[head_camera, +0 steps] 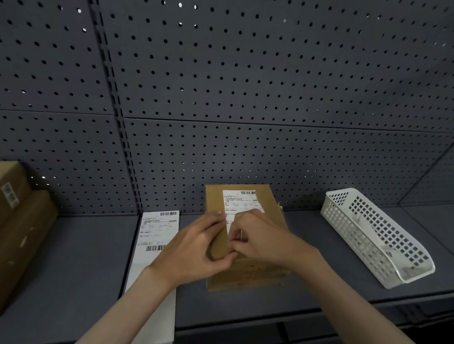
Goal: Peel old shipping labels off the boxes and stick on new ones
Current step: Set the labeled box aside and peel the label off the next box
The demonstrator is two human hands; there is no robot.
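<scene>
A flat brown cardboard box (268, 204) lies on the grey shelf in front of me, with a white shipping label (242, 201) stuck on its top. My left hand (195, 248) lies on the box's left side, fingertips at the label's left edge and thumb curled under near the front. My right hand (261, 239) has its fingers curled over the label's lower part, where it pinches the label. The label's lower half is hidden under my hands. A strip of white labels (158, 228) lies flat on the shelf to the left of the box.
Two stacked brown boxes (10, 230) stand at the far left of the shelf (68, 272). A white perforated plastic basket (376, 235) lies at the right. A grey pegboard wall (242, 92) closes the back.
</scene>
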